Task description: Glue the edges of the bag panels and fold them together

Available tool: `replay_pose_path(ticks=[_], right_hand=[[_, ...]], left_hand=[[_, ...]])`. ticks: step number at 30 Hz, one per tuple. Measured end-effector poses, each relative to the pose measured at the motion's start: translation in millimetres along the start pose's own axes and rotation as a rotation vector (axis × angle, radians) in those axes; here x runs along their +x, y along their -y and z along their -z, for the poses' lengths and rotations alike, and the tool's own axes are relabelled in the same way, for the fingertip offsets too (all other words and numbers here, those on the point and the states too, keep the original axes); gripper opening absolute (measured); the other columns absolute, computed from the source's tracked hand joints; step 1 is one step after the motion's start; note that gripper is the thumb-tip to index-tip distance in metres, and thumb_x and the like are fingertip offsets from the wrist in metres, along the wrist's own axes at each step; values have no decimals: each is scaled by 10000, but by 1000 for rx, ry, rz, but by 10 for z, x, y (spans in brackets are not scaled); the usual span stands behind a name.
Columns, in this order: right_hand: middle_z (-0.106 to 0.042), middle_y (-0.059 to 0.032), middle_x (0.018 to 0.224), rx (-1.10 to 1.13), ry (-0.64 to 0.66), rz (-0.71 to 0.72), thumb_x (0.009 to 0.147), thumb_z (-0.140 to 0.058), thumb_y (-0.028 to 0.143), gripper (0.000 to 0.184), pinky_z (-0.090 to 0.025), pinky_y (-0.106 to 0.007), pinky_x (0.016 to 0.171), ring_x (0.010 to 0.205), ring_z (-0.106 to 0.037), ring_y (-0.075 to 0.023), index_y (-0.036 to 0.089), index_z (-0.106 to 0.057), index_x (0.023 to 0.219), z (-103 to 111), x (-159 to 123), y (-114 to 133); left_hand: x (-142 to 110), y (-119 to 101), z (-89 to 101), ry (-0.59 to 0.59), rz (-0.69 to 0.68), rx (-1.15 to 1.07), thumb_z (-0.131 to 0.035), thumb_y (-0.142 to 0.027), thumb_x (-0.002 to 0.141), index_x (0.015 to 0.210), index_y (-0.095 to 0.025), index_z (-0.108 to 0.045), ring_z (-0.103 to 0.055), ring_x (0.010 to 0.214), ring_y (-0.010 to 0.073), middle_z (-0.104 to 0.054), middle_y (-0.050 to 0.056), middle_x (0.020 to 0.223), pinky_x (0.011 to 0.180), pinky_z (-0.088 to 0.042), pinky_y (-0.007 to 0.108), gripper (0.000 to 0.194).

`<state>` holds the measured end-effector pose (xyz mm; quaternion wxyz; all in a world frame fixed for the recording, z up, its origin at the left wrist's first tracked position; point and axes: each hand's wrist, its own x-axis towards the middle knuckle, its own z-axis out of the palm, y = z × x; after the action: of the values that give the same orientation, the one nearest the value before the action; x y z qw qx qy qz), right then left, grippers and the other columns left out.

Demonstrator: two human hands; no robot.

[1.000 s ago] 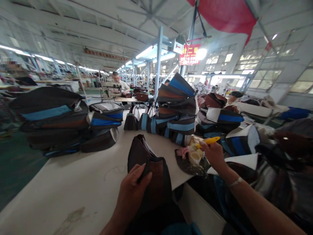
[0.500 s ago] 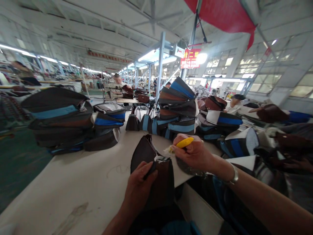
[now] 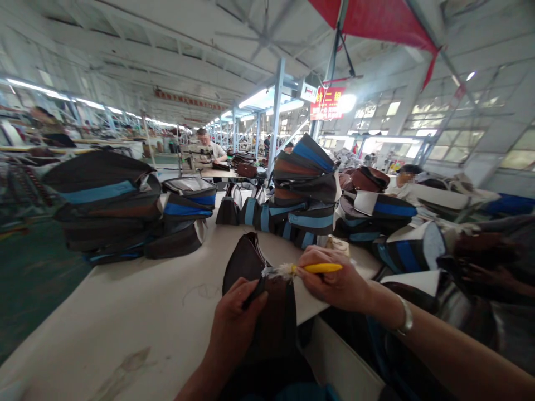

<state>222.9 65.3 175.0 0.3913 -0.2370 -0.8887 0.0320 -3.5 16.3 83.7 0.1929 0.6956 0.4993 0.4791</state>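
Note:
My left hand (image 3: 234, 326) is closed on the top edge of a dark brown bag piece (image 3: 259, 289) that stands upright at the near edge of the white table (image 3: 125, 312). My right hand (image 3: 334, 281) is closed on a yellow-handled brush (image 3: 309, 268) held level. Its pale bristle end touches the upper edge of the bag piece, just above my left fingers. A metal bracelet sits on my right wrist.
Stacks of dark bags with blue and brown bands (image 3: 112, 206) (image 3: 305, 195) fill the far side of the table. More bags (image 3: 397, 223) are heaped on the right. A person (image 3: 209, 147) sits at a far table and another person (image 3: 407, 178) behind the right heap.
My right hand has come left from the small pot on the table, carrying the brush, and now lays its bristles on the bag piece's top edge. My left hand keeps its hold.

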Motion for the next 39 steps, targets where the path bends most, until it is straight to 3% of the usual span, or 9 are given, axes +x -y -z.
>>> replay_pose_path(ticks=[4,8,14,28,30,32,35,37,39], right_hand=[[-589,-13,711,-22,-87,-143,925,-565,253,129,-412,-289,616,644,-545,-149,208,-550,806,79,17,19],[-556,7,661,39,-39,-134,942,-539,282,179,-371,-264,547,559,-500,-117,201,-545,783,125,182,199],[-452,36,595,-250,132,-69,871,-561,214,216,-266,-267,544,527,-385,-91,180,-472,677,58,337,172],[-555,21,645,-371,479,9,846,-563,197,118,-229,-274,535,531,-401,-97,168,-562,732,-71,529,265],[-558,10,642,-355,389,-35,832,-571,192,126,-233,-272,533,531,-412,-102,167,-561,708,-42,534,178],[-529,9,602,-216,96,-204,849,-589,263,205,-255,-259,517,515,-412,-105,170,-552,669,30,507,72],[-477,41,532,355,-377,-527,827,-650,374,250,-294,-225,464,470,-402,-98,180,-564,695,77,373,-44],[-437,70,481,824,-493,-720,771,-701,368,246,-310,-206,432,412,-353,-78,183,-558,695,-52,227,-78],[-389,94,425,1227,-431,-880,716,-732,336,264,-351,-201,430,358,-271,-49,180,-534,638,-330,73,-78]], left_hand=[[-35,35,-158,-172,-297,342,-497,-208,954,1043,-173,-650,-579,727,149,-609,35,843,667,-474,259,180],[-53,7,-285,-195,-539,601,-451,-131,944,1089,-124,-610,-544,694,169,-596,59,810,661,-476,298,215],[-53,-39,-363,-170,-569,737,-455,-100,929,1074,-111,-585,-526,683,186,-579,56,792,635,-454,331,195],[-119,-80,-438,-127,-701,768,-515,-48,876,1036,-81,-598,-513,661,191,-569,41,769,565,-399,350,183],[-103,-47,-368,-137,-701,766,-535,-58,876,1070,-83,-595,-519,666,189,-585,42,782,578,-411,351,205],[-73,6,-232,-190,-684,761,-549,-74,883,1110,-87,-589,-525,673,186,-602,46,798,603,-430,349,230],[-32,140,26,-314,-626,688,-557,-101,900,1112,-115,-593,-558,734,182,-627,56,845,693,-470,340,216],[-30,270,159,-357,-531,588,-555,-130,918,1084,-155,-602,-586,796,171,-636,51,890,756,-484,313,175],[-55,416,227,-363,-381,495,-555,-181,932,1061,-195,-601,-607,831,157,-639,35,922,774,-490,281,138]])
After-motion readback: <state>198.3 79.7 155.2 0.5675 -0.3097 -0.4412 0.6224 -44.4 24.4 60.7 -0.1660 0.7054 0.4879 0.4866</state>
